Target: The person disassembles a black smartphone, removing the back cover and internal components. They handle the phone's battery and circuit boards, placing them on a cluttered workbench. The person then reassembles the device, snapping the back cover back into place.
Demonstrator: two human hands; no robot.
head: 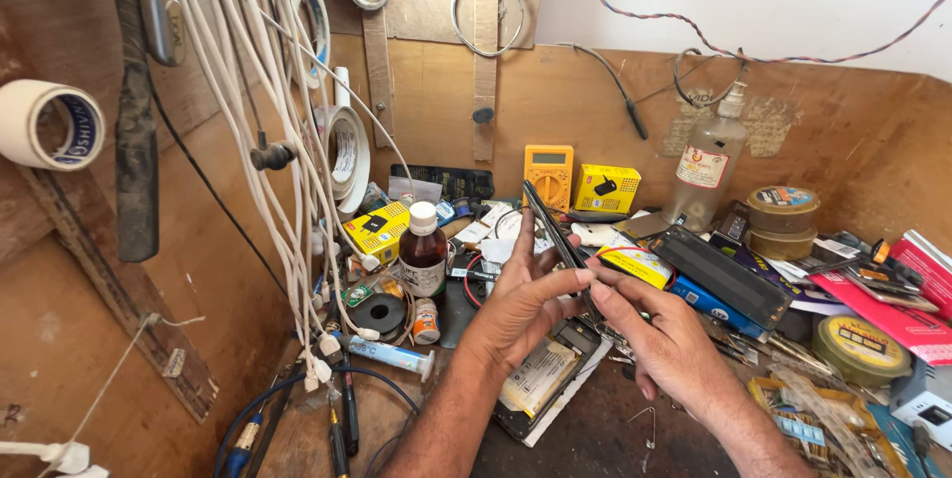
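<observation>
1. Phone screen panel (551, 225), thin and dark, is standing tilted on edge above the cluttered wooden bench (595, 428).
2. Left hand (521, 304) is pinching its edge with closed fingers.
3. Right hand (669, 339) is gripping its lower end, fingertips meeting the left.
4. Opened phone (540, 379) is lying beneath them.

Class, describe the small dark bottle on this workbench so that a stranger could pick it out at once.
Start at the bundle of white cables hanging down the left wooden wall and follow it to the cluttered bench. Just right of the cable ends, left of the person's left hand, stands the dark brown bottle. Unlike the tall clear bottle at the back, it is short, white-capped and nearly black.
</observation>
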